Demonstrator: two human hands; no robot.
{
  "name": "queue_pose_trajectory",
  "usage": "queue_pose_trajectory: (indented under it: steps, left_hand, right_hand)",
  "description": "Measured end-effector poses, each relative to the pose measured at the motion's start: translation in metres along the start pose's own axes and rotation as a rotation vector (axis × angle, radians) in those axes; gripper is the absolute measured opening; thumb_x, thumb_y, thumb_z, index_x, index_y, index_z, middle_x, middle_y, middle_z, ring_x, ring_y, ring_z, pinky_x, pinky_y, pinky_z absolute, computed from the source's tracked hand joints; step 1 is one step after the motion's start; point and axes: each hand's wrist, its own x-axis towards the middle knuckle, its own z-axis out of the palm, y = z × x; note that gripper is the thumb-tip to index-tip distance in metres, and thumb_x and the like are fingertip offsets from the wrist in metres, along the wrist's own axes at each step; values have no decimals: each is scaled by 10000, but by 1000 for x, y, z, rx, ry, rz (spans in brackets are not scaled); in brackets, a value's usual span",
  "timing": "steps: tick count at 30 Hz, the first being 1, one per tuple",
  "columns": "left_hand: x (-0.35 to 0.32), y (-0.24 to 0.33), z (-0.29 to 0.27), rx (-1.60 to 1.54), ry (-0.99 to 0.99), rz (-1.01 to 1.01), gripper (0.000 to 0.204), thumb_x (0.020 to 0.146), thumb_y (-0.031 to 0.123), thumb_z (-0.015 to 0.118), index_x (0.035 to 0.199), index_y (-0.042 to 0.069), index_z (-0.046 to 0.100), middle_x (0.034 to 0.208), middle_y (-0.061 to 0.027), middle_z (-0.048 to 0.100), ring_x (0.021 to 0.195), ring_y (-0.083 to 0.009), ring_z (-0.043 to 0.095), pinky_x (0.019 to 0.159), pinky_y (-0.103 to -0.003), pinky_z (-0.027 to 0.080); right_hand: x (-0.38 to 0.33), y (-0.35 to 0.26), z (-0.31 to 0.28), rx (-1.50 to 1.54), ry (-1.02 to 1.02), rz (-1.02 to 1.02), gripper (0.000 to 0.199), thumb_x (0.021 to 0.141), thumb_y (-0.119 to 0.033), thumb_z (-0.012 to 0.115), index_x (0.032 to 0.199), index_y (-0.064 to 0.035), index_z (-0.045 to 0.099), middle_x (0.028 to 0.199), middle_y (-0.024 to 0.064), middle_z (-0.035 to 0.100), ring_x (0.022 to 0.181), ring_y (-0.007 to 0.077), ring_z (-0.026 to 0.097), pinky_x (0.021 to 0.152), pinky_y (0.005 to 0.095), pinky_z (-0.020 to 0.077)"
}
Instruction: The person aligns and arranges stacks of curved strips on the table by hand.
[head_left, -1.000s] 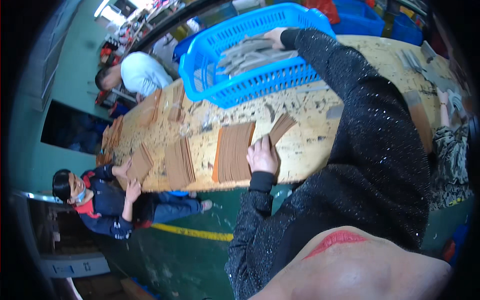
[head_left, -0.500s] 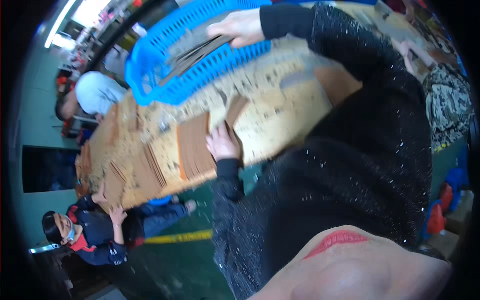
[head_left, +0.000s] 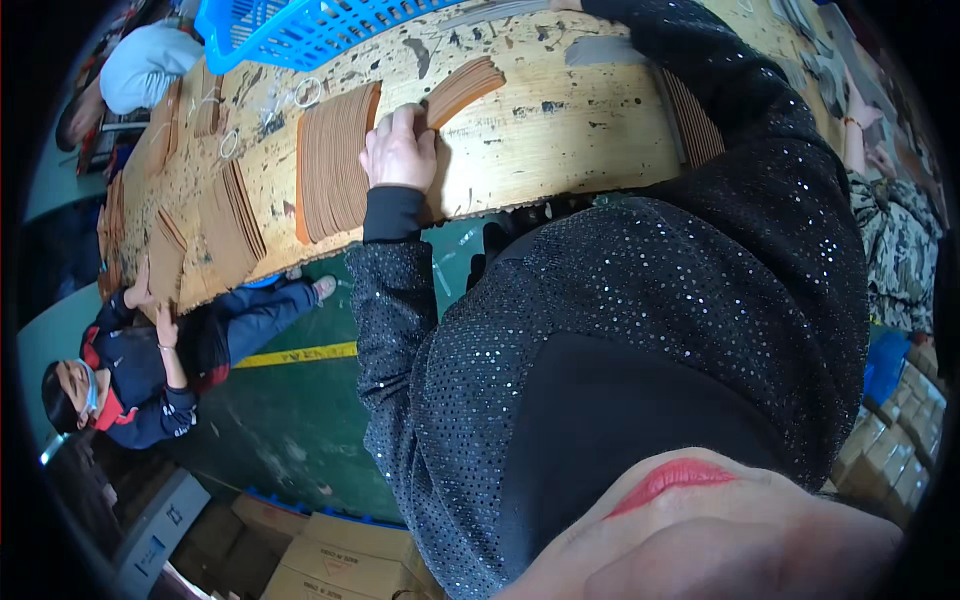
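My left hand [head_left: 400, 155] is on the worktable with its fingers bent and closed round the near end of a short, fanned row of brown strips [head_left: 468, 92]. Just left of it lies a long row of stacked brown strips [head_left: 338, 165] with an orange edge piece. Only a sliver of my right hand [head_left: 566, 4] shows at the top edge, its fingers cut off by the frame. Thin grey strips [head_left: 500, 12] lie beside it. A blue slatted basket [head_left: 300, 40] stands at the far left of the table.
More brown stacks [head_left: 230, 220] lie along the worktable [head_left: 560, 150] to the left, near a masked co-worker's hands. Grey pieces [head_left: 598, 50] and another brown stack [head_left: 690, 120] are by my right arm. A co-worker's arm [head_left: 855, 130] reaches in at far right.
My right hand, with grey-brown strips over the basket before, has moved to the top edge, almost out of sight. The view has shifted, so the table sits higher. My left hand stays by the short row.
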Motion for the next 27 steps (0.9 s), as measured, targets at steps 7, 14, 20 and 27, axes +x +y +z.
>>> queue_pose_trajectory:
  steps: [7,14,20,27]
  left_hand:
    - [-4,1,7,-5,53,-17,282,839,194,718,1111,184,645,1132,-94,677,1072,-340,629,940,-504,459]
    - [-10,-4,13,-23,264,125,215,848,186,758,1044,152,675,992,-68,737,968,-298,702,849,-437,525]
    - [-5,-24,5,-135,127,85,310,792,244,842,1059,143,718,1030,-91,752,971,-305,713,885,-385,568]
    - [-5,-26,-2,-295,-72,128,443,815,183,869,1224,138,703,1091,-75,752,1021,-193,718,920,-311,561]
  right_hand:
    - [-11,14,12,9,80,-18,205,977,-239,563,987,-87,700,949,181,733,851,374,708,767,495,545]
    - [-20,-49,-40,133,284,-290,207,967,-226,587,969,-49,695,960,195,727,859,398,700,765,494,551]
    - [-72,-186,-17,307,-19,-695,278,964,-205,527,1113,-60,713,1087,142,729,1019,308,690,891,421,540]
    - [-82,-195,36,252,432,-571,227,898,-194,634,1104,-102,650,1076,98,669,1095,317,621,925,436,508]
